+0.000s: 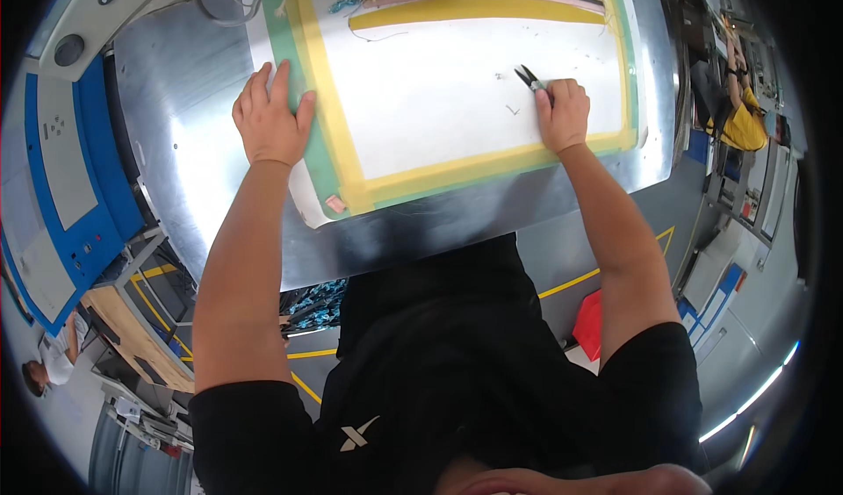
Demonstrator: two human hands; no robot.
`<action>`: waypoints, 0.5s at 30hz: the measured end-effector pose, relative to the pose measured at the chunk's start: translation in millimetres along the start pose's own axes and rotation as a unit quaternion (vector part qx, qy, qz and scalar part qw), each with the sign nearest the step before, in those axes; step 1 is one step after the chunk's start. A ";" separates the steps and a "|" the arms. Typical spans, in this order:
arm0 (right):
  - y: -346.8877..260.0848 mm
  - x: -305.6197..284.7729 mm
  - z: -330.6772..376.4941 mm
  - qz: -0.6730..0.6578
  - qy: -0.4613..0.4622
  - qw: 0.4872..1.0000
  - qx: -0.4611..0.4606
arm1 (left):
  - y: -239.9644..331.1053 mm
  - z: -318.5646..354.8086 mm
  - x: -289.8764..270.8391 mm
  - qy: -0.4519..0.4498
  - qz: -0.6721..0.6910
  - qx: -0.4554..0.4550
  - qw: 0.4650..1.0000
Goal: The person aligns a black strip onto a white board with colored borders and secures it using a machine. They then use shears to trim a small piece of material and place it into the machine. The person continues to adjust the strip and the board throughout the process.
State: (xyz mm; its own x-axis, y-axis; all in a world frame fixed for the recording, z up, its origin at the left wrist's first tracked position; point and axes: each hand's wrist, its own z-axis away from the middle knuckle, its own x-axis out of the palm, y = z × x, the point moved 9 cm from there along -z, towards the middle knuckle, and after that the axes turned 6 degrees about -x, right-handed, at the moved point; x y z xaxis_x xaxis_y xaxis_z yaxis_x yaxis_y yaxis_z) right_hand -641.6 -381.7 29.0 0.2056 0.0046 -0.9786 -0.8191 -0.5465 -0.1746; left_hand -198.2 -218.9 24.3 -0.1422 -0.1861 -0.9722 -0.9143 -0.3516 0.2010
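Right hand (562, 113) clamped on small black snips (528, 77) over white fabric (457, 91); left hand (268, 118) lies flat, fingers apart, on its green edge

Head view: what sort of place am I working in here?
Probably a factory or garment workshop floor: a metal worktable, a blue machine beside it, yellow floor lines, and the right hand gripping small snips over white fabric.
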 end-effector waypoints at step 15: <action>1.4 3.8 -0.2 0.026 -0.009 1.000 0.004 | -0.5 -2.4 6.6 -0.036 0.000 -0.035 0.999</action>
State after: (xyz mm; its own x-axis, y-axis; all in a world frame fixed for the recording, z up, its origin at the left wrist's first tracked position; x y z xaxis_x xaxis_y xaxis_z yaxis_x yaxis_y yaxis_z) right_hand -641.9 -382.6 25.0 0.1532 -0.0087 -0.9882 -0.8329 -0.5393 -0.1244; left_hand -197.8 -222.1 18.1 -0.1718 -0.1207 -0.9777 -0.8861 -0.4147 0.2069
